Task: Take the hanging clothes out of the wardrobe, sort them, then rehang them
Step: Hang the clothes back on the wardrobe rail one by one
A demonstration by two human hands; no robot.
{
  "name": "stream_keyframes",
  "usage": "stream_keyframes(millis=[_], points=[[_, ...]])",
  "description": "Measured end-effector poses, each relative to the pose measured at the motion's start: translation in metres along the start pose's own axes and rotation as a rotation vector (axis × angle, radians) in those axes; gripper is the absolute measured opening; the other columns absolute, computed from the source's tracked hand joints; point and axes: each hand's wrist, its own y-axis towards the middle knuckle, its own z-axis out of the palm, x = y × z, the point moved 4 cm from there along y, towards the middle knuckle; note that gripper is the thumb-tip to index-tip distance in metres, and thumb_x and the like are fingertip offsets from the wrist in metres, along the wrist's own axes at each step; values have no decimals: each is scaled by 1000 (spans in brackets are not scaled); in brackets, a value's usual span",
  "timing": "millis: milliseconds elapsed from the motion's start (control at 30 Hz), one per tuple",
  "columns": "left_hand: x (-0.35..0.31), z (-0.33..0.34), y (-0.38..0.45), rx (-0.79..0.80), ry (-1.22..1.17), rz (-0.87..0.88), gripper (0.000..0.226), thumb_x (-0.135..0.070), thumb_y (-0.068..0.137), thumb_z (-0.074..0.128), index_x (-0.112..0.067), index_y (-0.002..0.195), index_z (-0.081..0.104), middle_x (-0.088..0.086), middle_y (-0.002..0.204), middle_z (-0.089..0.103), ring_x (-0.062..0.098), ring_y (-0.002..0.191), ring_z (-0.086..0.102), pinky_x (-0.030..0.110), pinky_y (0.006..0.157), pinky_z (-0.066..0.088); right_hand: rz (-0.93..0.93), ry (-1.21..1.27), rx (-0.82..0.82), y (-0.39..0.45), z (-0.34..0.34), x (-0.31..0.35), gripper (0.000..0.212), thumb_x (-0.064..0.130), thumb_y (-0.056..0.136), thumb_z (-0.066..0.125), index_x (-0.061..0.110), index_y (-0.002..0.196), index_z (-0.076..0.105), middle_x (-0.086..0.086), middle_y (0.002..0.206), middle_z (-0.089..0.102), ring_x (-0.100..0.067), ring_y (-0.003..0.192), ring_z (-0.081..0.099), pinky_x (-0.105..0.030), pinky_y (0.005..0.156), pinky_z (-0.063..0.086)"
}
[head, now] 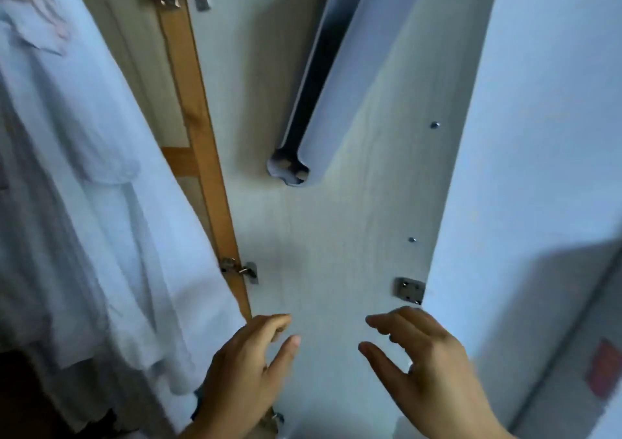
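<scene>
Pale blue and white clothes [84, 176] hang inside the wardrobe on the left, reaching down to a dark hem at the bottom left. The open wardrobe door [336, 236] fills the middle, its pale inner face towards me. My left hand [245, 371] is raised in front of the door's lower part, fingers relaxed, holding nothing, close to the edge of the hanging clothes. My right hand [427, 361] is beside it to the right, fingers loosely spread, also holding nothing.
A grey organiser rail [340, 68] is fixed on the door's inner face. Metal hinges [239, 268] join the door to the brown wooden frame [198, 129]. A white wall [545, 136] stands to the right.
</scene>
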Motion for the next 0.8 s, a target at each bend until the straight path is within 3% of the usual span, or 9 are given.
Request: stream_keyframes(millis=[100, 167, 267, 400, 500, 633, 800], points=[[-38, 61, -22, 183, -55, 15, 34, -66, 72, 44, -45, 96, 59, -40, 76, 56, -13, 81, 56, 6, 68, 43, 169, -83, 29, -57, -34, -48, 20, 49, 75, 54, 35, 88, 60, 22, 75, 55, -1, 69, 53, -16, 48, 41], [-58, 95, -34, 306, -89, 27, 44, -68, 69, 39, -49, 106, 51, -41, 89, 55, -6, 79, 58, 17, 69, 49, 281, -129, 39, -89, -52, -74, 21, 49, 75, 53, 33, 86, 59, 23, 69, 51, 0, 69, 48, -19, 55, 41], [-103, 147, -46, 499, -33, 124, 32, -59, 81, 52, -43, 106, 63, -33, 72, 54, -7, 71, 54, 6, 66, 38, 489, -159, 31, -141, -83, -111, 26, 52, 75, 53, 31, 87, 62, 21, 66, 49, 2, 67, 47, -19, 58, 41], [-161, 205, -48, 702, -8, 270, 24, -47, 89, 55, -40, 111, 61, -25, 84, 59, -6, 79, 56, 10, 72, 42, 745, -203, 5, -193, -125, -140, 18, 47, 80, 60, 32, 90, 59, 14, 75, 54, -3, 72, 51, -24, 69, 46], [-209, 252, -50, 827, -42, 391, 26, -46, 89, 54, -37, 113, 62, -21, 90, 63, -2, 85, 59, 18, 78, 47, 905, -275, -53, -229, -156, -159, 12, 40, 83, 63, 30, 88, 58, 16, 73, 51, 0, 74, 48, -17, 67, 41], [-282, 314, -61, 991, -103, 588, 22, -41, 89, 58, -35, 109, 65, -20, 87, 61, -4, 77, 58, 6, 68, 43, 1116, -398, -132, -285, -196, -179, 18, 40, 84, 65, 30, 97, 59, 20, 71, 47, 5, 69, 44, -17, 67, 41], [-368, 370, -101, 1166, -143, 885, 26, -44, 90, 54, -37, 114, 62, -23, 90, 59, -3, 80, 56, 12, 74, 44, 1365, -509, -326, -355, -235, -175, 17, 34, 80, 71, 27, 93, 62, 22, 70, 45, 9, 67, 43, -7, 63, 33]])
